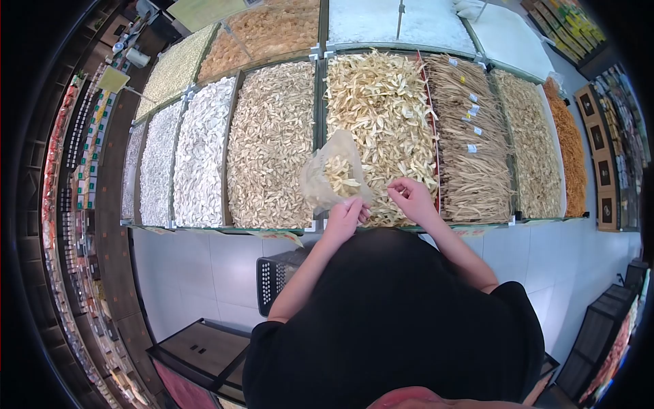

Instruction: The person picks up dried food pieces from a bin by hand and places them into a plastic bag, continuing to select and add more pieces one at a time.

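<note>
Your left hand (345, 217) grips a clear bag (334, 174) by its lower edge, mouth tilted toward the bin (381, 109) so slices drop in. Your right hand (411, 199), fingers pinched on a few pale dried slices, sits over the bin's near edge, just beside the bag.

A long display counter of glass-divided bins runs across the view. One bin (272, 143) holds small pale beige flakes; the adjoining bin (201, 153) holds white slices. To the far side, a bin (470, 136) contains long brown strips bearing small labels. A black perforated basket (272, 279) stands at floor level against the tiled counter front (197, 273).
</note>
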{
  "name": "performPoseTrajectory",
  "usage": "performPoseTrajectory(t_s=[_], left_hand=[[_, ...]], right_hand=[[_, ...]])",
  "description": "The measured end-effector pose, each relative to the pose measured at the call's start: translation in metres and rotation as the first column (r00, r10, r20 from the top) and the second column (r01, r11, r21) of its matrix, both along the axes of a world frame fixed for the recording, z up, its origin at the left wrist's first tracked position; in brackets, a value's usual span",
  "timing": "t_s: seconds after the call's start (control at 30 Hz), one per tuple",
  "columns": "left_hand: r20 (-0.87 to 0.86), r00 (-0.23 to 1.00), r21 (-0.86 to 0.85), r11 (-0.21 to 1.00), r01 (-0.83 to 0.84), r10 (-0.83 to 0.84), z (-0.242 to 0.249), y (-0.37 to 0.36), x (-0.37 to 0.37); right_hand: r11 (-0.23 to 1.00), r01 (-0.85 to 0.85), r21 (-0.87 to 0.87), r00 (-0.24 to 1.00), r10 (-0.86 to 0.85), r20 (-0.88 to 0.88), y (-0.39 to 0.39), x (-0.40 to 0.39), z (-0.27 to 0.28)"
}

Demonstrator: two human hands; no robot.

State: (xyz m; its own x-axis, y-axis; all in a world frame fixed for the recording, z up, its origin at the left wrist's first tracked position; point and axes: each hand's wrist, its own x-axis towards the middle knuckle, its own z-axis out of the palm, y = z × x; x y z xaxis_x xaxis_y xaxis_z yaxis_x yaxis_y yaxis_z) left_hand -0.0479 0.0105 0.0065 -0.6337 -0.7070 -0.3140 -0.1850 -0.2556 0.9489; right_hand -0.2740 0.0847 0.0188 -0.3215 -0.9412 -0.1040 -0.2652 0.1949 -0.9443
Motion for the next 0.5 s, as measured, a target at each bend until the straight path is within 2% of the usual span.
performPoseTrajectory(t_s=[0.13,0.27,0.43,0.5], left_hand=[[-0.051,0.998,0.052,0.998,-0.030,0.033,0.004,0.000,-0.002],[-0.009,0.999,0.055,0.997,-0.049,0.050,0.009,-0.001,-0.001],[-0.024,0.998,0.045,0.997,-0.064,0.065,0.006,0.000,0.002],[-0.026,0.998,0.033,0.998,-0.060,0.061,0.003,0.002,0.004]], right_hand=[[0.999,0.041,-0.010,0.997,-0.041,-0.071,0.004,-0.007,-0.012],[0.995,0.075,0.060,0.976,-0.061,-0.208,-0.004,-0.017,-0.033],[0.992,0.084,0.090,0.898,-0.036,-0.438,-0.044,-0.035,-0.048],[0.983,0.085,0.165,0.902,-0.006,-0.432,-0.070,-0.038,-0.046]])
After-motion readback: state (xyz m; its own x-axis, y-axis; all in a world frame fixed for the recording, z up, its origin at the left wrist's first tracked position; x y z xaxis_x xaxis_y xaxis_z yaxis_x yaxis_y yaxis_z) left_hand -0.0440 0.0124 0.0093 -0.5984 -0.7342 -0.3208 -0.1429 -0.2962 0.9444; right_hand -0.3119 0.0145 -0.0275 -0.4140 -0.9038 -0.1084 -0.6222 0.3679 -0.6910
